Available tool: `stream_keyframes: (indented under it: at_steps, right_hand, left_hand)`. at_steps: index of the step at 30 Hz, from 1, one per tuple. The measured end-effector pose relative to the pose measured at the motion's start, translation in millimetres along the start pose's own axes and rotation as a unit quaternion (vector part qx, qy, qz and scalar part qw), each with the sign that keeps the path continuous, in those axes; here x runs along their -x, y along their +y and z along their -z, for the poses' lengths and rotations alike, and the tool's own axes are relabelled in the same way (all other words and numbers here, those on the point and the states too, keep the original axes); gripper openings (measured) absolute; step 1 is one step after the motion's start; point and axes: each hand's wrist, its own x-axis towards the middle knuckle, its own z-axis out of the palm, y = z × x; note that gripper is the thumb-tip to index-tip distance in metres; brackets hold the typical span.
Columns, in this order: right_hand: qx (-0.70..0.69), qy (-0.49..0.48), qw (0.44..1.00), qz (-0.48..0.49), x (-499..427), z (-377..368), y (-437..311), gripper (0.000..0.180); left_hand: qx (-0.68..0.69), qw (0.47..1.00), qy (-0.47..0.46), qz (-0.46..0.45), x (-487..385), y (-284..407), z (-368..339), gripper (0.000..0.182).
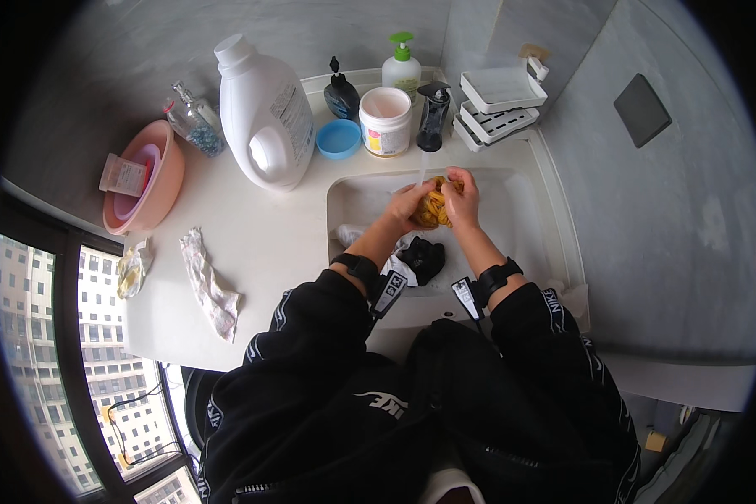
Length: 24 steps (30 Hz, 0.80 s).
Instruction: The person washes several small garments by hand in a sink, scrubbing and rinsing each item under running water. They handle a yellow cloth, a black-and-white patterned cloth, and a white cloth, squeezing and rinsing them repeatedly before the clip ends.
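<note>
Over a white sink basin [504, 233], a bunched yellow cloth [433, 205] is gripped between my two hands. My left hand [408, 203] holds its left side and my right hand [463, 200] its right side. Water runs from the black faucet [433, 116] down beside my left hand. Below the hands, a black cloth [423, 259] lies in the basin against a white cloth [400, 268]. Another whitish wet cloth [351, 235] rests at the basin's left wall. The cloth's underside is hidden.
Behind the basin stand a white tub [385, 123], a blue lid [338, 139], pump bottles [341, 94] and tiered soap trays [501, 94]. To the left are a large white detergent jug [268, 120], a pink basin [170, 183] and a crumpled cloth [209, 283] on the counter.
</note>
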Motion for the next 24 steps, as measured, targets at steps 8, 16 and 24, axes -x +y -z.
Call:
stream_keyframes:
  at_steps: [8, 16, 24]
  right_hand:
    - [-0.249, -0.248, 0.749, -0.561, 3, -7, -25, 0.057]
    - [-0.296, -0.037, 0.833, -0.465, 11, -70, -26, 0.028]
    - [0.053, 0.029, 0.985, -0.164, 13, -51, -21, 0.013]
  left_hand:
    - [-0.451, 0.796, 0.240, -0.324, 65, 27, 6, 0.047]
    - [-0.235, 0.865, 0.229, -0.379, 71, 16, 23, 0.035]
    - [-0.019, 0.957, 0.202, -0.207, 32, 2, 24, 0.040]
